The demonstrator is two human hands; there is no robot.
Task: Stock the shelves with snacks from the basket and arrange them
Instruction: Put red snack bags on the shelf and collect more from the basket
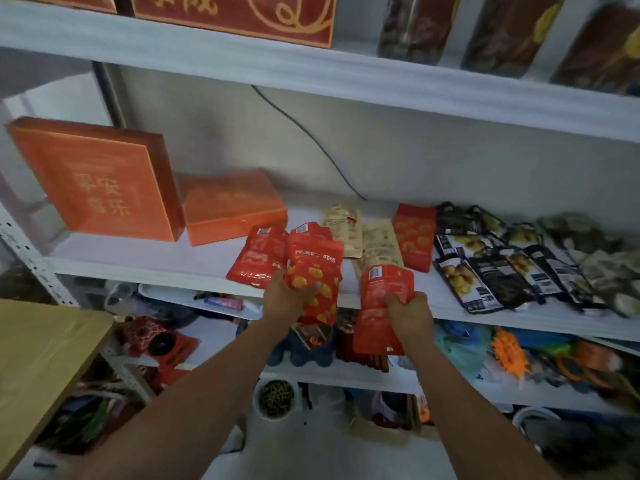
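My left hand [289, 299] grips a red snack pouch with yellow pieces printed on it [313, 268], held at the front edge of the white middle shelf [145, 258]. My right hand [410, 317] grips another red pouch [381, 306], back side toward me, just in front of the shelf edge. More red pouches [258, 256] lie flat on the shelf behind my left hand. Beige pouches [379, 242] and one more red pouch [414, 235] lie to their right. The basket is not in view.
Two orange gift boxes [100, 178] [232, 206] stand at the shelf's left. Several black snack bags [495, 268] and pale bags [602, 258] fill its right. A black cable [311, 140] hangs down the back wall. A wooden tabletop [41, 358] juts in at lower left. Lower shelves hold clutter.
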